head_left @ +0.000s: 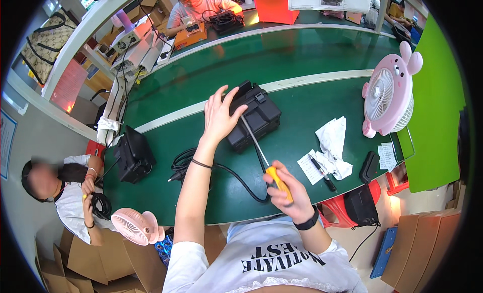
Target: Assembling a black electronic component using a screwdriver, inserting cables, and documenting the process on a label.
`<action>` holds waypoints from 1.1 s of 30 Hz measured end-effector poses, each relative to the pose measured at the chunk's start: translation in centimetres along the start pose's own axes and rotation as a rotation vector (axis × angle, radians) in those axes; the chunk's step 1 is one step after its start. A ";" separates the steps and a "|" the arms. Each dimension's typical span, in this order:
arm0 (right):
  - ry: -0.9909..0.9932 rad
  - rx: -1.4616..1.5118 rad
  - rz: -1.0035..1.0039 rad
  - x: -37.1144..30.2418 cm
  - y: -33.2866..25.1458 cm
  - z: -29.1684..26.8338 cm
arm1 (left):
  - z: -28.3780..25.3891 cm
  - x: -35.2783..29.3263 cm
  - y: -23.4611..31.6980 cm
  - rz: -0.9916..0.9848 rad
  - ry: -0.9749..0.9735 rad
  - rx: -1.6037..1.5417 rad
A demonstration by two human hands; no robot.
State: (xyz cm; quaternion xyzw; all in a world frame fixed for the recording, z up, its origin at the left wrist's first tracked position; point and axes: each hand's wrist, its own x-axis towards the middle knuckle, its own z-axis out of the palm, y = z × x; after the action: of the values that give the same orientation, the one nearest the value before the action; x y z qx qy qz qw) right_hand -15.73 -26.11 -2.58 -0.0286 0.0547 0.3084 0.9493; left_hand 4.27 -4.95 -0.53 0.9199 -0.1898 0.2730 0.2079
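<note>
The boxy black plastic case (265, 107) sits on the green table (312, 102), just past twelve o'clock. The left hand (220, 119), fingers spread at its nine o'clock side, should brace it; the right hand (297, 195), curled round the yellow-handled steel screwdriver (276, 178) at five o'clock, should keep the shaft aligned. Tip contact is unclear.

Your screwdriver (272, 171) has a metal shaft (255, 142), plastic handle (279, 184); your case (259, 112) is matt plastic, your bench (322, 94) smooth, glossy.
</note>
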 end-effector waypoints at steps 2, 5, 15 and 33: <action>0.024 -0.496 -0.262 -1.3 0.5 0.9 | -0.4 -0.4 0.1 0.010 -0.052 -0.026; 0.184 -1.140 -0.769 -1.1 -0.1 0.1 | -1.6 -0.7 0.2 0.063 -0.064 -0.139; 0.640 -1.543 -1.021 1.9 -5.9 -3.2 | -5.4 -5.5 4.3 0.541 0.007 -0.223; 0.351 -1.083 -0.746 3.1 -2.8 -3.7 | -7.8 -15.0 6.7 0.460 0.089 0.100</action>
State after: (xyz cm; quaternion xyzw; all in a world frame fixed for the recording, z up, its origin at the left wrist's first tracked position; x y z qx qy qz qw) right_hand -11.96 -26.88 -6.55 -0.5663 0.0321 -0.0650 0.8210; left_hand -13.83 -3.30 -1.45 0.8486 -0.3714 0.3626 0.1025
